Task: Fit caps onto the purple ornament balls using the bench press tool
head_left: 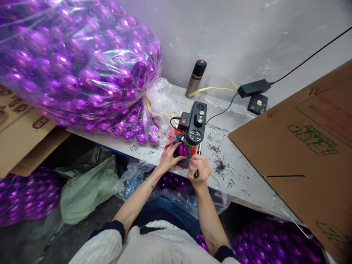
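A shiny purple faceted ball [183, 149] sits under the head of a small black bench drill press [197, 123]. My left hand [171, 158] is closed around the ball's left side, thumb below and fingers above. My right hand [200, 168] wraps round the black-gripped lever [200, 147] on the machine's right side. Below the press lies a red sheet [168, 151]. Where the tool meets the ball is hidden by the machine's head.
A big clear bag of purple balls [90, 69] fills the left. Behind the press stand a spray can [196, 79] and a power adapter [254, 88]. Dark shavings [220, 165] litter the white table [239, 179]. A cardboard box [297, 146] leans in from the right.
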### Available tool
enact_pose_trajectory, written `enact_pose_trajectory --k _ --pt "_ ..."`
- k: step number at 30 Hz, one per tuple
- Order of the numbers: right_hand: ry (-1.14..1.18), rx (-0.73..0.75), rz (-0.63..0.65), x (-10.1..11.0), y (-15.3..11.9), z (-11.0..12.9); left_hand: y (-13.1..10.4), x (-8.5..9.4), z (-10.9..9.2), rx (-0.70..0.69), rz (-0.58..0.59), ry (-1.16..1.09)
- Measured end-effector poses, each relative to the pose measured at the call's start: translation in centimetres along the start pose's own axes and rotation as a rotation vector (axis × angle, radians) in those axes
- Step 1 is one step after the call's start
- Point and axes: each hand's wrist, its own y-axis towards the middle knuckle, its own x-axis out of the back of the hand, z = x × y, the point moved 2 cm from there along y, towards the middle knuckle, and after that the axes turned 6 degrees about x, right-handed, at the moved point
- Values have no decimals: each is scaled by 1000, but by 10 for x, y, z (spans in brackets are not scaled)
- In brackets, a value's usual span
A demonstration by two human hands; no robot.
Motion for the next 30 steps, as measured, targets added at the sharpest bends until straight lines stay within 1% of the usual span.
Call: enact_pose_trajectory --k 9,16,22,27,30 --pt "20 -10 -86 -11 -14 -5 -1 0 2 -32 -6 18" --pt "3 -23 -96 -13 -22 -6 -2 -1 4 4 -1 20" --pt "4 -31 -91 -15 -24 -6 -1 -1 4 -11 -3 27" --pt "2 1 -116 -17 -23 -8 0 0 2 -41 -9 43" --pt "6 17 -132 -20 -28 -12 0 1 1 -38 -9 49"
